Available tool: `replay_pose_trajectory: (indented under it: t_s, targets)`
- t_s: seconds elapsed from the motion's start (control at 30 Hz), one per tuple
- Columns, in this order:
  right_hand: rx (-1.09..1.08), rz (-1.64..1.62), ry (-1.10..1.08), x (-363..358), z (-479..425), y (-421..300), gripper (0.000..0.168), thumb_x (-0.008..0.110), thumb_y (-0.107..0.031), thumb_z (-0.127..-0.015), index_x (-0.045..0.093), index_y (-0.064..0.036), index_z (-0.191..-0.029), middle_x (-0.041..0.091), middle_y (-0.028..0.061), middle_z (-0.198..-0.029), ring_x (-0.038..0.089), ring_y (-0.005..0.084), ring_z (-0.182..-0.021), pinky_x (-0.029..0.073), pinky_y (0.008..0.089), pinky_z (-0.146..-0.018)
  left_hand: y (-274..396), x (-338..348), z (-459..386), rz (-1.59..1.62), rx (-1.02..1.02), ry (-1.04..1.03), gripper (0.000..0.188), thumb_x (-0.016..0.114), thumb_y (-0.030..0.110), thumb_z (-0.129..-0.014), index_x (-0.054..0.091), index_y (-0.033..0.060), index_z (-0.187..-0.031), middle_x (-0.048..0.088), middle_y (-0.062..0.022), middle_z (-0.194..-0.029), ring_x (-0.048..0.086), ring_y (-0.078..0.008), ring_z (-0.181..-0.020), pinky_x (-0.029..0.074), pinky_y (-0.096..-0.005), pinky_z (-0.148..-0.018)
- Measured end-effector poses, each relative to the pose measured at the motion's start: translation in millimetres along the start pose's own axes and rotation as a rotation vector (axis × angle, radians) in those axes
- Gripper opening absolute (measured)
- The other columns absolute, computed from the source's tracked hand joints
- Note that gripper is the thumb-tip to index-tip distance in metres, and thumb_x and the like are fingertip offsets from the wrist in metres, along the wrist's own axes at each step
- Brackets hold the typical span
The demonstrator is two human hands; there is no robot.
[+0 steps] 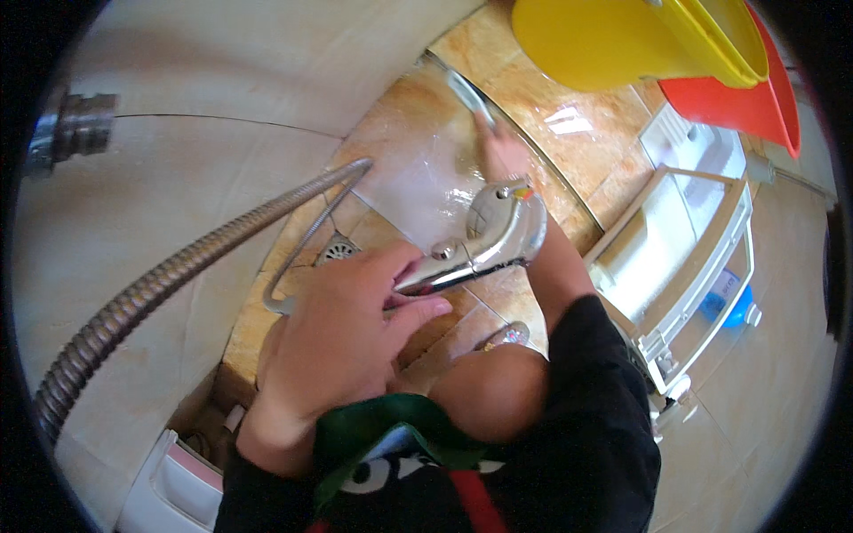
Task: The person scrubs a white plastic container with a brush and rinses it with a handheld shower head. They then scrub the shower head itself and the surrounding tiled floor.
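Observation:
My left hand [333,333] grips the handle of a chrome handheld shower head [493,240], whose face points down at the floor. Water sprays from it over the wet tiled floor [426,153]. Beyond the shower head, my right hand [503,150] is closed around a white-and-grey brush [470,96], held at the floor beside a dark strip. The brush's underside is hidden. From the left hand's side, a ribbed metal shower hose [200,246] loops up and back along the wall.
A round floor drain [338,250] lies left of the spray. Yellow [600,46] and red [733,110] plastic buckets stand at the upper right. A white-framed rack [700,266], a blue bottle [730,303] and a white container [166,486] are near the walls.

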State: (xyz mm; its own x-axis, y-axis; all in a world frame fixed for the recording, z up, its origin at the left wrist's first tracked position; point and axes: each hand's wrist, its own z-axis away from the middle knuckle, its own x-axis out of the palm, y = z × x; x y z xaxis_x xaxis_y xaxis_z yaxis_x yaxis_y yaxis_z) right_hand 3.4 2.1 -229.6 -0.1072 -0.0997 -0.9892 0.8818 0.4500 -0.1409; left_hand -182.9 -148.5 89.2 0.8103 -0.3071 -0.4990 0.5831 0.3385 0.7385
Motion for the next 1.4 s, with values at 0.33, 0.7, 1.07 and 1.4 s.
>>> replay_pose_trajectory:
  t_s: [0.33, 0.7, 1.07, 1.4]
  targets:
    - [0.321, 0.029, 0.023, -10, 159, 53, 0.058, 0.056, -0.006, -0.080, 0.050, -0.027, -0.134, 0.060, 0.0089, -0.082, 0.064, 0.0257, -0.068, 0.054, 0.0377, -0.060, -2, 1, -5, 0.010, 0.061, -0.062, 0.034, 0.076, 0.023, -0.073, 0.060, 0.0017, -0.095, 0.059, -0.0139, -0.072, 0.056, -0.0261, -0.059, 0.044, -0.0325, -0.057]
    - [0.162, -0.554, -0.085, 66, 0, -7, 0.068, 0.056, -0.027, -0.087, 0.023, -0.031, -0.147, 0.061, 0.0207, -0.099, 0.066, 0.0347, -0.083, 0.054, 0.0425, -0.064, -10, 2, -14, 0.018, -0.030, 0.106, 0.028, 0.072, 0.018, -0.079, 0.060, 0.0012, -0.098, 0.059, -0.0092, -0.069, 0.055, -0.0144, -0.061, 0.043, -0.0276, -0.057]
    - [0.356, -1.164, 0.168, 87, 7, -242, 0.065, 0.049, -0.035, -0.093, 0.021, -0.010, -0.146, 0.064, 0.0215, -0.097, 0.065, 0.0367, -0.083, 0.052, 0.0432, -0.073, -36, -24, -1, 0.095, -0.191, 0.308, 0.021, 0.069, 0.009, -0.085, 0.059, 0.0004, -0.101, 0.055, 0.0037, -0.075, 0.043, -0.0029, -0.066, 0.036, -0.0178, -0.057]
    - [0.457, -0.984, 0.168, 56, -3, -210, 0.052, 0.041, -0.030, -0.097, 0.030, 0.000, -0.138, 0.064, 0.0249, -0.089, 0.063, 0.0410, -0.081, 0.051, 0.0488, -0.070, -21, -20, 6, 0.000, -0.241, 0.205, 0.027, 0.073, 0.006, -0.081, 0.058, -0.0008, -0.102, 0.054, 0.0041, -0.074, 0.044, -0.0040, -0.066, 0.038, -0.0186, -0.060]
